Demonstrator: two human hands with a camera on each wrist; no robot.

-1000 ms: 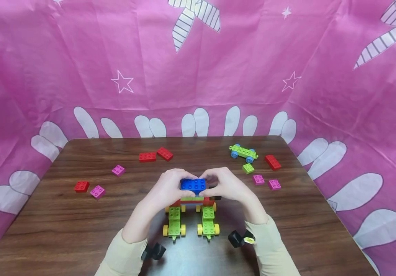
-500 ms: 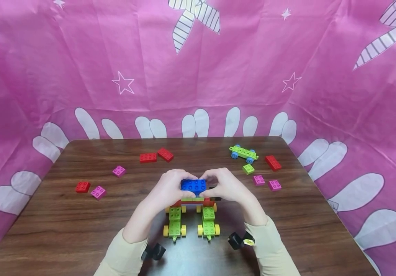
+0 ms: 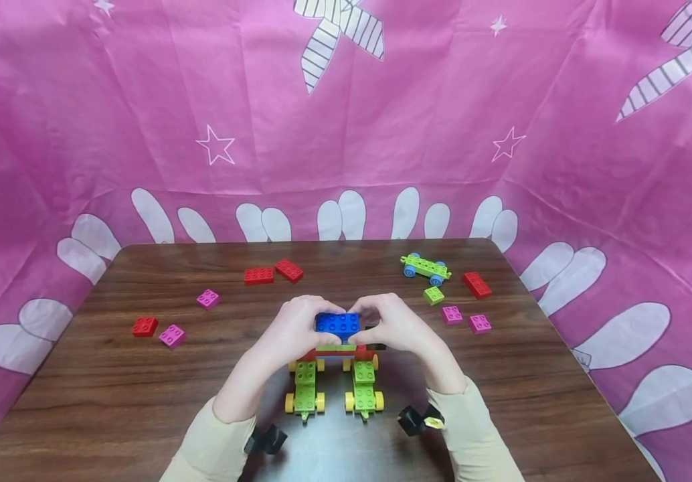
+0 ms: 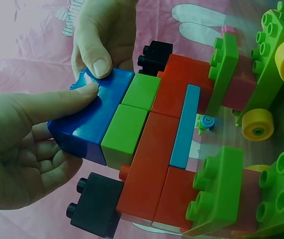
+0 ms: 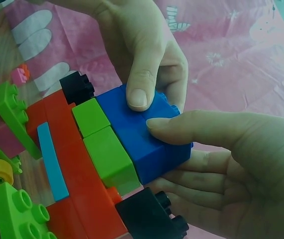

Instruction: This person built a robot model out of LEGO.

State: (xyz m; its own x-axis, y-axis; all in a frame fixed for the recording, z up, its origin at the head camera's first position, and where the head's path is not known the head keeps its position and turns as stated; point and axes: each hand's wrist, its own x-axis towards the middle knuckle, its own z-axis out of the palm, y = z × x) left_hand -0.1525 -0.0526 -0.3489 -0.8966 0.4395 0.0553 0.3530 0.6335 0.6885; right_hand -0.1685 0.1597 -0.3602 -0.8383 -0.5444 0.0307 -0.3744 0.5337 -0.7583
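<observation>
Bright, even lighting; soft shadows; head view bowed at edges; wrist views slightly soft close-up.
</observation>
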